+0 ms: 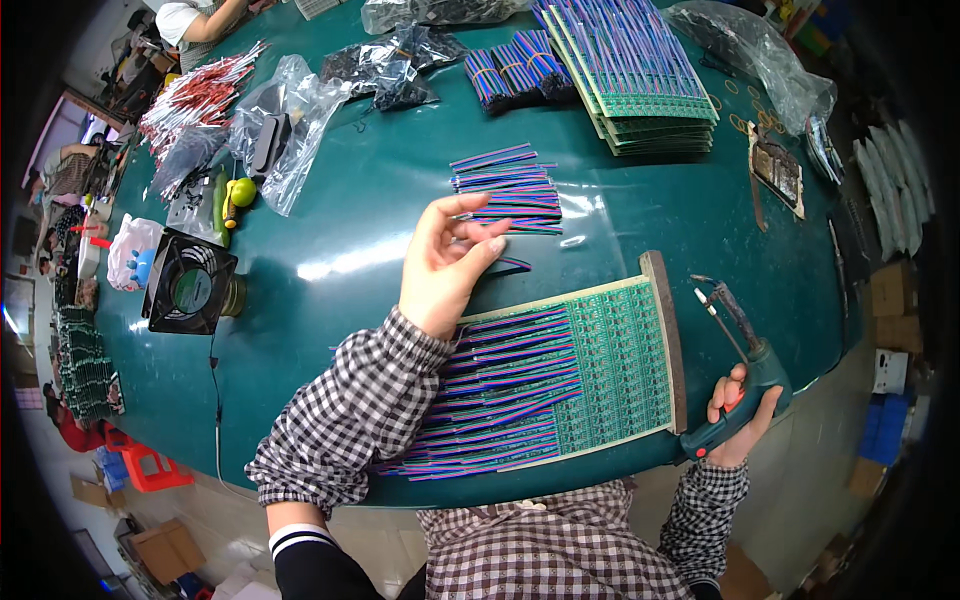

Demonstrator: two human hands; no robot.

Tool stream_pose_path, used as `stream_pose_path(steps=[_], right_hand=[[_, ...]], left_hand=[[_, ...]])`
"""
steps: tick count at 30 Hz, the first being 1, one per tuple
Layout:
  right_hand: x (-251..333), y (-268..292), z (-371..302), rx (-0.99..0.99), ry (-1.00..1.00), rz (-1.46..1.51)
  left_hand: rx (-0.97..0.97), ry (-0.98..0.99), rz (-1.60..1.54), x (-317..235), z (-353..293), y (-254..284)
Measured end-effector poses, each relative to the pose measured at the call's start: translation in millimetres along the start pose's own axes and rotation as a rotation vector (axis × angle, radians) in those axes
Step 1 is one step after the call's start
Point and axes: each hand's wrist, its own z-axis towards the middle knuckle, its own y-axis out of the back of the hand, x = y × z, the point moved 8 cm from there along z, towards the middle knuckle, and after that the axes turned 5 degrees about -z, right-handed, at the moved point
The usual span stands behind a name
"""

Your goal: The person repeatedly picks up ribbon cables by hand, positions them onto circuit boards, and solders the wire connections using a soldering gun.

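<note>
My left hand (pixel 445 260) hovers at the near edge of a loose bunch of striped wire pieces (pixel 510 190). Its fingers are bent but apart, and I see nothing held between them. One short wire piece (pixel 515 264) lies beside its thumb. In my right hand (pixel 740 415) is a green soldering gun (pixel 765 375), its metal tip tilted up and left. Between the hands lies a green circuit board panel (pixel 620 360). Rows of striped wires (pixel 500 400) run left from it, and a brown bar (pixel 664 340) stands along its right edge.
A stack of wired panels (pixel 650 110) and bundled wires (pixel 515 75) lie at the back. A black fan (pixel 190 283), plastic bags (pixel 290 130) and red-white wires (pixel 205 100) are at the left. A blackened metal tray (pixel 777 175) is at the right. Another person's arm (pixel 215 22) shows at top left.
</note>
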Motion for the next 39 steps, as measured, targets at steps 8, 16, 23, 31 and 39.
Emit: stream_pose_path(steps=[8, 16, 23, 31, 39], right_hand=[[2.2, 1.4, -1.2, 0.039, 0.022, -0.017], [3.3, -0.6, -0.7, 0.017, 0.037, -0.021], [4.5, 1.7, -0.8, 0.015, 0.034, -0.051], [3.9, 3.1, -1.8, 0.013, 0.041, -0.037], [1.8, -4.5, 1.5, 0.033, -0.036, 0.009]], left_hand=[[0.036, -0.542, 1.374, -58.7, -36.6, -13.4], [0.069, -0.207, 1.645, -53.5, -28.6, 0.0], [0.092, -0.252, 1.559, -51.7, -27.4, 7.3], [0.478, -0.208, 1.225, -53.3, -10.8, 12.5], [0.588, -0.405, 1.306, -59.8, -24.1, 11.2]])
